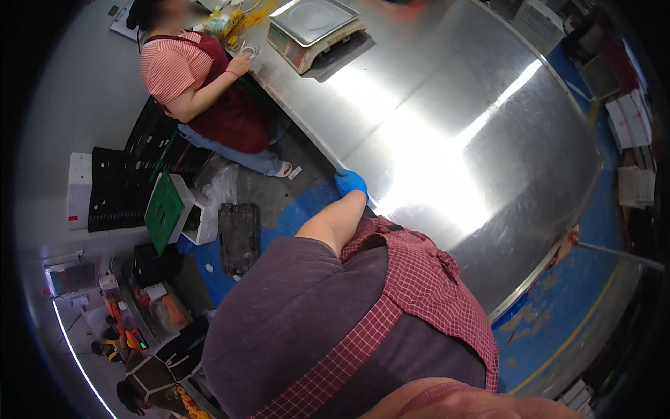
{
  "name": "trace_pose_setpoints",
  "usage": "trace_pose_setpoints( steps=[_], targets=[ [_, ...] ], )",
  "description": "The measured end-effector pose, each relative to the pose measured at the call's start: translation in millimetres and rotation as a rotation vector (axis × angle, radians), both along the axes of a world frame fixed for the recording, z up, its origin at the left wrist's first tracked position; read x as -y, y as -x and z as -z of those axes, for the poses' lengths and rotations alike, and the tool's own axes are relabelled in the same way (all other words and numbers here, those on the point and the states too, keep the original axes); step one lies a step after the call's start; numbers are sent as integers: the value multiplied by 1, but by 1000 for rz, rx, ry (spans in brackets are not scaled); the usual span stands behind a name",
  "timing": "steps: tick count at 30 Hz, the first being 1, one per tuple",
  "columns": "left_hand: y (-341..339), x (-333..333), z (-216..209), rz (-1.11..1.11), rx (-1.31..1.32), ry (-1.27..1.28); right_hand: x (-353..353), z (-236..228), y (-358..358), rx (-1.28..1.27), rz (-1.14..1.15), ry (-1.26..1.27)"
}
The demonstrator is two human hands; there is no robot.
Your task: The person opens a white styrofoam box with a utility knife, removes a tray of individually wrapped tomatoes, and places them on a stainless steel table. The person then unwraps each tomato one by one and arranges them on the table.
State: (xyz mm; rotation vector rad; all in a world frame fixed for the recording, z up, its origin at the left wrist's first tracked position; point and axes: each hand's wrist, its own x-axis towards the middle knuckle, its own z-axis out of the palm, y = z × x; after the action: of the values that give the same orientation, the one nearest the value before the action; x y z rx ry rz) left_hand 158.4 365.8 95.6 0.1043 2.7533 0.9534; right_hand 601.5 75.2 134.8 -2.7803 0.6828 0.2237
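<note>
My left hand (351,183), in a blue glove, is at the near left edge of a wide stainless steel table (419,140). It looks to be touching the edge; its fingers are too small and foreshortened to make out, and I see no thing in it. My left forearm (335,220) is bare and reaches forward from a dark sleeve. My right hand is out of view. At the far left of the tabletop stands a weighing scale (314,31) with a metal tray, well beyond my left hand.
A person in a maroon apron (234,119) stands at the table's left side, one hand near a whitish loop (250,52). Dark crates (118,185), a green lid (165,209) and a dark crate (239,237) are on the left. A metal bar (621,256) juts out right.
</note>
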Motion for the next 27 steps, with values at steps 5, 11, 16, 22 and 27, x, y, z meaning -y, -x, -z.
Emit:
trace_pose_setpoints(
  steps=[5,11,16,22,27],
  targets=[
    [6,-3,23,-11,-7,-2,2,-3,3,-7,18,-10],
    [8,-3,31,-10,-25,1,4,-9,7,-13,34,-16],
    [12,-5,38,-13,1,-6,6,-15,12,-14,48,-17],
    [10,-4,29,-17,25,-16,10,-24,13,-5,95,-26],
    [7,-2,16,8,30,-5,19,-32,12,-1,126,-25]
  ],
)
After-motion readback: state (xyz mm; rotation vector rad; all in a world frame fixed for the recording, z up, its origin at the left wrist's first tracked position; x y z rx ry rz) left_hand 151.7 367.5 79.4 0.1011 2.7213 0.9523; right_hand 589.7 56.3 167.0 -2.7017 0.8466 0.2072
